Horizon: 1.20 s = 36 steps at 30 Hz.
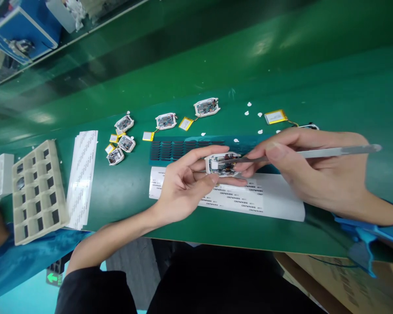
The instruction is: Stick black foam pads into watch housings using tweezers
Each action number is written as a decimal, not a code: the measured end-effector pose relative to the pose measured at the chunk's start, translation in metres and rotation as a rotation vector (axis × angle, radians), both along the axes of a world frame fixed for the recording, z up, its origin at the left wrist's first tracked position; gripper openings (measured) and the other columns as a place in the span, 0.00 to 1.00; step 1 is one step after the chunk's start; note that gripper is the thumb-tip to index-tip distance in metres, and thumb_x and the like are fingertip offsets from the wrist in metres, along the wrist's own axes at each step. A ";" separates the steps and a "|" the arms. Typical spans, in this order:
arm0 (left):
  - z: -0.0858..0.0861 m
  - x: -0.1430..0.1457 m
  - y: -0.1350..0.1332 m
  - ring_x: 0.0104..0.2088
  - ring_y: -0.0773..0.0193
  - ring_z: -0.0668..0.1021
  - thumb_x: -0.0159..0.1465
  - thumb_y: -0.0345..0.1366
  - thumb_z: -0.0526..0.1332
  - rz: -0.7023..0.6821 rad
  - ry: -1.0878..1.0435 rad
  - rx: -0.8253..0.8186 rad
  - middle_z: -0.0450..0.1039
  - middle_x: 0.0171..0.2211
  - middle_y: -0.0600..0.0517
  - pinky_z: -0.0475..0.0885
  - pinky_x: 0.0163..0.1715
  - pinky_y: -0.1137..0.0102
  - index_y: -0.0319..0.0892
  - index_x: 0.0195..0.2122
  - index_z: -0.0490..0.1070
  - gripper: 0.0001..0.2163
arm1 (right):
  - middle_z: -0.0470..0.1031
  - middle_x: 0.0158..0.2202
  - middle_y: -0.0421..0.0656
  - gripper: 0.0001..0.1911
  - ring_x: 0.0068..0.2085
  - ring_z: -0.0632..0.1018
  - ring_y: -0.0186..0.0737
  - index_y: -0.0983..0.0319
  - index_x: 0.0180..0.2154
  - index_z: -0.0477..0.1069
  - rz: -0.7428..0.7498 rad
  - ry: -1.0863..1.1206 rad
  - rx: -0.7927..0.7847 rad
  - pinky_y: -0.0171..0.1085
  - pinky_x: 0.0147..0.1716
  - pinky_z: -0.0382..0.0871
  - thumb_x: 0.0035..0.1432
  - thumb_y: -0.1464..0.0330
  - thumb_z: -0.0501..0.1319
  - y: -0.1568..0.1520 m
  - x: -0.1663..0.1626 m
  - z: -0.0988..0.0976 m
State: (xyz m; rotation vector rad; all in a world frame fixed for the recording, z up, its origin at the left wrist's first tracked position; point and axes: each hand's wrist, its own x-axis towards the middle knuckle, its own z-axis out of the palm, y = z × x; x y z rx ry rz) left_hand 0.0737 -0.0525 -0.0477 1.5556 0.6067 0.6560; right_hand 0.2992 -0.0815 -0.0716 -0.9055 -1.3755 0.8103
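In the middle of the view, my left hand (186, 185) grips a white-framed circuit board housing (227, 168) between thumb and fingers, its electronics facing up. My right hand (317, 170) pinches metal tweezers (334, 151), with their tips over the board beside a small white square piece (215, 165). Whether the tips touch that piece, I cannot tell. Below both hands lies a white printed sheet (281, 198). Behind my left hand is a teal sheet (183, 149) with rows of dark strips. A yellow-edged battery (275, 117) sits beyond my right hand, wired to a partly hidden unit.
More white-framed boards (206, 107) with batteries lie on the green table (124, 192), at the back and left. Small white round tabs (260, 114) are scattered nearby. At left are a printed strip sheet (83, 179), a beige compartment tray (39, 192) and another person's blue sleeve (39, 257).
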 end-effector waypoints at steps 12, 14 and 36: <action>-0.001 0.002 -0.002 0.49 0.49 0.88 0.76 0.44 0.63 0.027 -0.015 -0.058 0.81 0.58 0.42 0.86 0.57 0.53 0.42 0.64 0.65 0.20 | 0.84 0.32 0.38 0.08 0.28 0.84 0.39 0.53 0.39 0.83 -0.012 -0.021 0.021 0.33 0.28 0.84 0.74 0.66 0.67 0.001 -0.002 -0.001; -0.003 0.003 -0.003 0.49 0.49 0.88 0.76 0.45 0.64 0.048 -0.022 -0.083 0.82 0.56 0.42 0.86 0.55 0.53 0.42 0.63 0.65 0.20 | 0.84 0.32 0.37 0.09 0.28 0.85 0.38 0.53 0.39 0.83 -0.005 -0.037 0.045 0.32 0.28 0.84 0.73 0.68 0.66 0.000 -0.004 0.001; -0.004 0.002 0.022 0.49 0.59 0.84 0.79 0.38 0.57 0.118 0.298 0.769 0.84 0.46 0.47 0.77 0.52 0.63 0.41 0.50 0.77 0.10 | 0.84 0.37 0.40 0.10 0.34 0.82 0.41 0.54 0.36 0.80 -0.007 -0.495 0.375 0.42 0.37 0.75 0.74 0.69 0.66 0.020 0.042 -0.006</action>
